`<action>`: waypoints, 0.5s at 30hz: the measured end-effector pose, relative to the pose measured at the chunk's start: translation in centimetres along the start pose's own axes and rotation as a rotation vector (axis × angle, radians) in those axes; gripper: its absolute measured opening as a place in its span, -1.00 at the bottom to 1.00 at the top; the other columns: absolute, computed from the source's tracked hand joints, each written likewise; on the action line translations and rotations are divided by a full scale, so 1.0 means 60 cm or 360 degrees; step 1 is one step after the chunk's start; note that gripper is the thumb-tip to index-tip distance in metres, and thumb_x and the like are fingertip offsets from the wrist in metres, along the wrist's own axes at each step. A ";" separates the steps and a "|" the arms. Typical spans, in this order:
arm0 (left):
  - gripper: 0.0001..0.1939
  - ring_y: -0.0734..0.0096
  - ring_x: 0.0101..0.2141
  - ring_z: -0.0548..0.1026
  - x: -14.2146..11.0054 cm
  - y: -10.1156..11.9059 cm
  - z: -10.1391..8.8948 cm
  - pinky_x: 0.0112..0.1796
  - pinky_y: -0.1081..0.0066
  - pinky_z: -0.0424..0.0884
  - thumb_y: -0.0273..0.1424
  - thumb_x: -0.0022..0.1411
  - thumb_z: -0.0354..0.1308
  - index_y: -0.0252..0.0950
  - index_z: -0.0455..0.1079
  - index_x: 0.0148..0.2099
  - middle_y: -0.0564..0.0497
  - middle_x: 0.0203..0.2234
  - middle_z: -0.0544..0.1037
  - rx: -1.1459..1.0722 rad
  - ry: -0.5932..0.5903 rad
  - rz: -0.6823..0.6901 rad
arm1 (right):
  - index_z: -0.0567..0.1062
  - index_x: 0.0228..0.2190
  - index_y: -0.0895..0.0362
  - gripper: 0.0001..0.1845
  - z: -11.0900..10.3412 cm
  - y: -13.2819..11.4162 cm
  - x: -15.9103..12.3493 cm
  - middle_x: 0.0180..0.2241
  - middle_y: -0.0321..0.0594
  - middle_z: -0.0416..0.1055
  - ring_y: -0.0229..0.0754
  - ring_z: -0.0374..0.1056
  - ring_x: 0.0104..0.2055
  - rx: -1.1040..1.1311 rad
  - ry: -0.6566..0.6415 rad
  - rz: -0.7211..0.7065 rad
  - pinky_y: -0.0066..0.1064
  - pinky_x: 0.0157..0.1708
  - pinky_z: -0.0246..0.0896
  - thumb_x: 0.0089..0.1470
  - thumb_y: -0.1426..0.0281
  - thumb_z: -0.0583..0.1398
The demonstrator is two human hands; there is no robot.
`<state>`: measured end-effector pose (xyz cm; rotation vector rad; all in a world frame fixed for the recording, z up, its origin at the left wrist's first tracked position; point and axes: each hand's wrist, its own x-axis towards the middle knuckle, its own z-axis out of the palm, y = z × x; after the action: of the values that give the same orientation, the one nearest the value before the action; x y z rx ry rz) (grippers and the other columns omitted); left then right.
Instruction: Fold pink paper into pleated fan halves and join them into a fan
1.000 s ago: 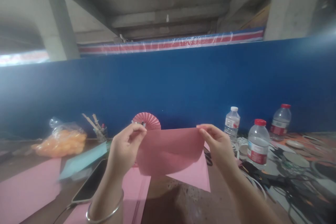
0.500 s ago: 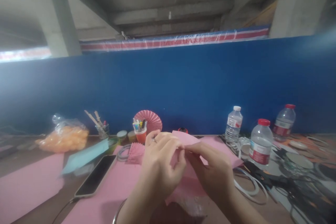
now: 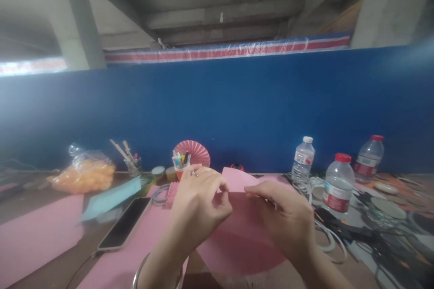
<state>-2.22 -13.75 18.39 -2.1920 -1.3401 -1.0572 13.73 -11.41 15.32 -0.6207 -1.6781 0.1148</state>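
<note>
A sheet of pink paper [image 3: 244,244] hangs between my two hands, its upper edge running from one to the other. My left hand [image 3: 201,198], with a ring and a metal bracelet, has thumb and index finger curled together at the sheet's left top edge. At the right top edge, my right hand [image 3: 285,216] pinches the sheet between thumb and fingers; some fingers are hidden behind it. Behind the held sheet lies more pink paper [image 3: 237,179]. A small pleated pink piece [image 3: 172,195] lies just beyond my left hand.
A phone [image 3: 125,223] on a cable lies left, near a blue sheet [image 3: 111,196] and a bag of orange items [image 3: 84,174]. At the back are a pen cup [image 3: 181,171] and a pleated pink fan [image 3: 196,151]. Bottles [image 3: 339,185], cables and tape rolls crowd the right.
My hands have moved apart, the left going left and the right going right. The pink sheet now shows stretched out between them, where before the fingertips met.
</note>
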 end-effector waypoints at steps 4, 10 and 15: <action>-0.86 0.45 -0.45 0.31 0.003 -0.035 -0.010 -0.14 0.26 0.15 -0.59 -0.09 -0.06 -0.27 0.22 -0.53 0.11 -0.59 0.37 0.0105 -0.0034 -0.0028 | 0.50 -0.48 0.05 -0.92 -0.033 0.012 0.005 -0.46 -0.33 0.49 -0.26 0.39 -0.43 -0.0086 0.0158 0.0149 -0.49 -0.44 0.27 -0.07 0.45 0.20; -0.90 0.45 -0.50 0.32 -0.001 -0.111 -0.031 -0.29 0.35 0.23 -0.53 -0.04 -0.04 -0.27 0.25 -0.51 0.10 -0.61 0.37 0.0308 0.0019 -0.0259 | 0.51 -0.49 0.02 -0.95 -0.086 0.040 0.024 -0.53 -0.35 0.47 -0.24 0.38 -0.49 -0.0190 0.0625 0.0386 -0.47 -0.50 0.29 -0.13 0.36 0.24; -0.88 0.39 -0.33 0.38 -0.007 -0.055 -0.033 -0.25 0.36 0.27 -0.48 0.07 -0.04 -0.26 0.32 -0.35 0.03 -0.40 0.45 0.0030 0.0310 -0.0303 | 0.51 -0.48 0.02 -0.93 -0.068 0.035 0.021 -0.48 -0.34 0.48 -0.25 0.38 -0.46 -0.0243 0.0292 0.0199 -0.48 -0.47 0.28 -0.09 0.42 0.21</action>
<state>-6.02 -13.63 19.13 -1.9201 -1.4827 -1.2853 18.20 -10.16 16.47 -0.8266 -1.4794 0.0181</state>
